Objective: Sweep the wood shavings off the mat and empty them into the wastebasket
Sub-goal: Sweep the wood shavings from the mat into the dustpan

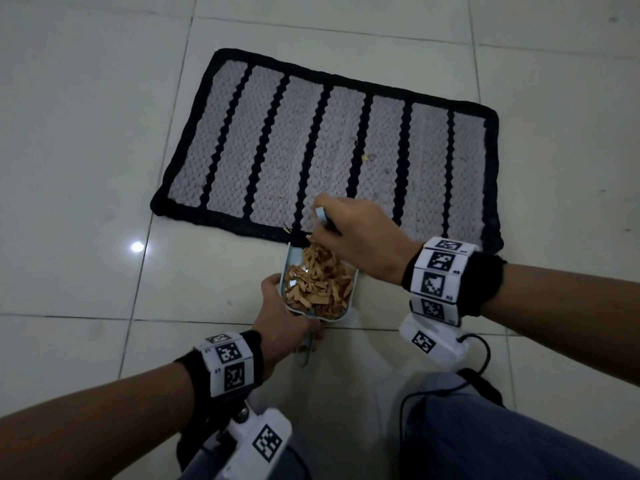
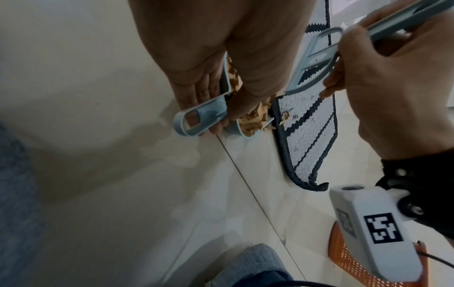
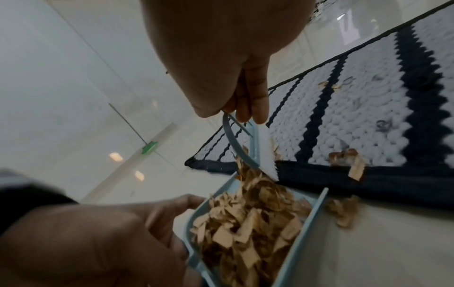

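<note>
A grey mat [image 1: 329,150] with black stripes and border lies on the tiled floor. A light blue dustpan [image 1: 332,317] sits at its near edge, heaped with brown wood shavings [image 1: 318,282]. My left hand [image 1: 277,306] grips the dustpan by its handle [image 2: 196,120]. My right hand [image 1: 346,230] holds a small blue brush [image 3: 266,153], whose white bristles are at the dustpan's mouth, over the mat's border. A few shavings [image 3: 349,161] lie on the mat's edge, and more [image 3: 343,211] on the floor beside the pan. Some specks [image 1: 365,156] dot the mat's middle.
An orange mesh wastebasket [image 2: 356,268] stands behind my right wrist, seen only in the left wrist view. My knees in jeans [image 1: 485,427] are low in the head view, with a black cable [image 1: 478,362] trailing from the right wrist camera. Pale floor tiles surround the mat.
</note>
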Motion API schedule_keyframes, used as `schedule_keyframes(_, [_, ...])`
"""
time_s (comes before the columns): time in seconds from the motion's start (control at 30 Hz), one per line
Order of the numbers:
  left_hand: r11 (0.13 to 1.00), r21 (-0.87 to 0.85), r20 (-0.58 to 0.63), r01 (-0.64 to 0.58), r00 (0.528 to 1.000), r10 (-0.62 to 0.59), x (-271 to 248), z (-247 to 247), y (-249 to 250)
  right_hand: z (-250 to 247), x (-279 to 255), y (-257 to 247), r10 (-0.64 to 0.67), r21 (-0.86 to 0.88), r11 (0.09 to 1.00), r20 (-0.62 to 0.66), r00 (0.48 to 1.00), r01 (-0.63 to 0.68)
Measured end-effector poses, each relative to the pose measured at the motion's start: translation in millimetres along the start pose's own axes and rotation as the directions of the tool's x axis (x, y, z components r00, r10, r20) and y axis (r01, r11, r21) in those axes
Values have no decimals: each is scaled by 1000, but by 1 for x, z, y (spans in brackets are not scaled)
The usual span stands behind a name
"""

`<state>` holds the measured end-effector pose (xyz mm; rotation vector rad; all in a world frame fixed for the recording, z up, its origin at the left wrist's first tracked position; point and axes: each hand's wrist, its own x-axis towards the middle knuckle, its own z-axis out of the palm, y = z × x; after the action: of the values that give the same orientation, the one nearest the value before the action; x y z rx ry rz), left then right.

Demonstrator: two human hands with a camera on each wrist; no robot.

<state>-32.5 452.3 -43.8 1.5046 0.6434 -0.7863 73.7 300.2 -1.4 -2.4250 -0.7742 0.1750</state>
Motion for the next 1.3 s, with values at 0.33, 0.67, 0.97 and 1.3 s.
schedule_keyframes(0.33, [1000, 1, -11, 11, 1000, -11, 4, 0, -5, -45, -30, 54, 301, -6, 951, -200, 932, -309])
schedule_keyframes(0.67, [999, 40, -37, -19, 999, 21, -6, -6, -7, -21, -69, 48, 184, -20, 982, -98, 978, -187])
schedule_keyframes(0.97, [999, 53, -48, -11, 999, 13, -11, -7, -17, 3, -56, 32, 51, 2, 999, -40, 998, -51])
schedule_keyframes(1.3, [998, 67, -63, -13, 998, 17, -12, -6, -16, -20, -32, 44, 377, 184, 926, -395, 838, -330])
